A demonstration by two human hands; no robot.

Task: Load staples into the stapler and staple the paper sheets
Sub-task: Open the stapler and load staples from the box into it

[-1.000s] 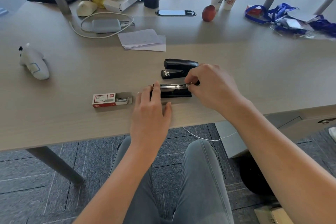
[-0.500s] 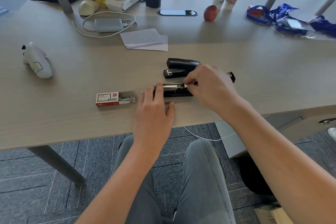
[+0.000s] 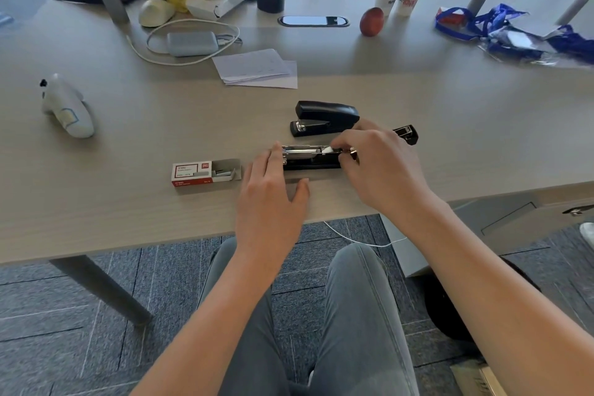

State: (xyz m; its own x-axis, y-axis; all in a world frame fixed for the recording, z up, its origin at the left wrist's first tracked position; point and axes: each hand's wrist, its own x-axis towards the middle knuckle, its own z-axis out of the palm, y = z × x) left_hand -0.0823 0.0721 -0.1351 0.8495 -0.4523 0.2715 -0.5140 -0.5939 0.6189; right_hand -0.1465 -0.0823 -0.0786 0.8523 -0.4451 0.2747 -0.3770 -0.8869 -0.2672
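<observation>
Metal channel of the open stapler (image 3: pixel 310 156) lying bare between both hands, near the front edge of the desk (image 3: pixel 112 202). Left hand (image 3: pixel 271 199) spread flat, fingers loose and gripping nothing, fingertips braced against the stapler's nine o'clock end. Right hand (image 3: pixel 382 167) curled at the three o'clock end, thumb and forefinger pinched over the channel on something slim and silvery (a staple strip or the pusher, too small to tell). Best done by keeping the base pinned with the left fingertips, lowering the strip legs-down and square to the rails, then sliding it forward without tilting, so nothing jams when the lid comes down. Long axis running nine to three, roughly parallel to the desk edge; nose apparently toward nine, hinge toward three, with what looks like the flipped-back lid (image 3: pixel 406 133) poking out beyond the right hand at about two o'clock. Staple box (image 3: pixel 205 172) open just beside, at nine o'clock of the left hand. Second stapler (image 3: pixel 324 119), closed, close behind at twelve. Paper sheets (image 3: pixel 257 69) farther off at eleven, untouched, stapling not yet begun.
</observation>
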